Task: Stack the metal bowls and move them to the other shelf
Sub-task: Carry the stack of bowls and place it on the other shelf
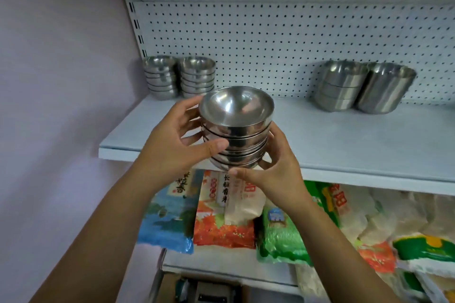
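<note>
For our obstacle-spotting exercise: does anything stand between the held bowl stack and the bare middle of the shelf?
Nothing visible does. The left hand and right hand hold the bowl stack before the shelf; small stacks stand far left, larger bowls far right.

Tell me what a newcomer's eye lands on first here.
First, the stack of metal bowls at the centre, gripped between the left hand and the right hand in front of the white shelf. Then the other bowls against the pegboard: small stacks at the shelf's far left, deeper stacks at its right. Below, bright rice bags lie on the lower shelf.
</note>
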Demonstrator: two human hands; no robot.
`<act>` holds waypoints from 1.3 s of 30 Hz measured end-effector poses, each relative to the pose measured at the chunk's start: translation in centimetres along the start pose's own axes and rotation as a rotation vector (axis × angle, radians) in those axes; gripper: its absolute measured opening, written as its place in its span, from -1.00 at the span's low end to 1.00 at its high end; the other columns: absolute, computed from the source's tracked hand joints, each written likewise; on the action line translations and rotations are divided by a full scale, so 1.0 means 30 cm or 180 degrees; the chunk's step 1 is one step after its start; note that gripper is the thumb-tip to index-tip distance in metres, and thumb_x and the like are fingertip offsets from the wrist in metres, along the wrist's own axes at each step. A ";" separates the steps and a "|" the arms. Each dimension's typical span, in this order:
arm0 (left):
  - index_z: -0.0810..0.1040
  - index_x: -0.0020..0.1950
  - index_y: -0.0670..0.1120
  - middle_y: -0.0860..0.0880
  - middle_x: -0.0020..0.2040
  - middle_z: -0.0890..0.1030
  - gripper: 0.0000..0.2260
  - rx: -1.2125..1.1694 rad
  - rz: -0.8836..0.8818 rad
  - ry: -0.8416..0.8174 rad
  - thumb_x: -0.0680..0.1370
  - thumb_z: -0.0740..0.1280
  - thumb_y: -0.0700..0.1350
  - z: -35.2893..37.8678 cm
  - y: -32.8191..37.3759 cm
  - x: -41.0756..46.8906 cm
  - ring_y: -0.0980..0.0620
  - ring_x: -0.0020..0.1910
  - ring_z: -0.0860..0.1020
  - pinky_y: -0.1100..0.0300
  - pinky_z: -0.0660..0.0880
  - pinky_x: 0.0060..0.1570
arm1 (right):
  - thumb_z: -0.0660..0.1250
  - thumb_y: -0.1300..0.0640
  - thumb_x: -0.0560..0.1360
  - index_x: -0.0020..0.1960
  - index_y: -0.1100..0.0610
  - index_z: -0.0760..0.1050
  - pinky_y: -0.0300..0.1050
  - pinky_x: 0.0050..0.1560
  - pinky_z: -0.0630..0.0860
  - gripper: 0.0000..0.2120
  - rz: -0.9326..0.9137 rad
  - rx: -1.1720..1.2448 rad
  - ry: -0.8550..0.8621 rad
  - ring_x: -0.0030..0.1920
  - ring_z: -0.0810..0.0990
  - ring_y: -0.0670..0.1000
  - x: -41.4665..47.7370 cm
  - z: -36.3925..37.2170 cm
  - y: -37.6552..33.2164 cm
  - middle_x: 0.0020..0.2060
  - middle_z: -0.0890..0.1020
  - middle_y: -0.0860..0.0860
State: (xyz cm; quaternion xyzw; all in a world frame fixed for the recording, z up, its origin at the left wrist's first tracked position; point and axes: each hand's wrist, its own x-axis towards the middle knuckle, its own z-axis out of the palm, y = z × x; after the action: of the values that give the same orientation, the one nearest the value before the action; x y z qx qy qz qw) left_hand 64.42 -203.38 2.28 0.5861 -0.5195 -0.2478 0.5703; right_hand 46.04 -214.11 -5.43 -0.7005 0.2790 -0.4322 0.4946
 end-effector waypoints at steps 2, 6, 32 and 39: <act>0.40 0.47 0.12 0.10 0.35 0.58 -0.21 0.0031 -0.0009 0.0051 0.29 0.64 -0.01 0.032 -0.032 0.107 0.14 0.35 0.54 -0.03 0.49 0.36 | 0.74 0.21 0.21 0.57 -0.09 0.27 0.05 0.36 0.56 0.07 -0.0002 -0.0007 -0.0058 0.39 0.52 -0.12 0.121 -0.033 0.051 0.38 0.54 -0.13; 0.39 0.47 0.12 0.15 0.34 0.57 -0.17 0.0013 -0.0064 0.0228 0.25 0.64 0.02 0.102 -0.119 0.297 0.20 0.34 0.52 -0.01 0.51 0.35 | 0.74 0.23 0.22 0.56 -0.10 0.26 -0.06 0.35 0.56 0.06 0.0050 -0.0009 -0.0210 0.37 0.53 -0.12 0.332 -0.088 0.160 0.37 0.53 -0.12; 0.39 0.49 0.08 0.17 0.38 0.54 -0.34 0.0589 -0.0205 0.0908 0.44 0.56 0.04 0.183 -0.440 0.703 0.22 0.38 0.46 0.20 0.40 0.37 | 0.73 0.11 0.27 0.58 -0.09 0.14 -0.13 0.18 0.65 0.08 0.0259 -0.0257 -0.0834 0.13 0.65 -0.24 0.855 -0.084 0.462 0.21 0.58 -0.20; 0.33 0.57 -0.02 -0.05 0.51 0.44 -0.37 0.2297 -0.0671 0.1152 0.59 0.26 0.29 0.157 -0.611 0.661 -0.04 0.48 0.38 0.07 0.29 0.46 | 0.72 0.07 0.28 0.58 -0.08 0.11 -0.40 0.05 0.56 0.08 0.0244 -0.0327 -0.0629 0.09 0.59 -0.28 0.955 -0.061 0.487 0.10 0.52 -0.34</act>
State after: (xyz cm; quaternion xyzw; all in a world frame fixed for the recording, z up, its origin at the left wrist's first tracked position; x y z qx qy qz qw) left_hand 72.94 -226.48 -9.77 0.8324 -0.4015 0.0001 0.3820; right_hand 58.44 -243.57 -9.38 -0.7529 0.2772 -0.3269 0.4994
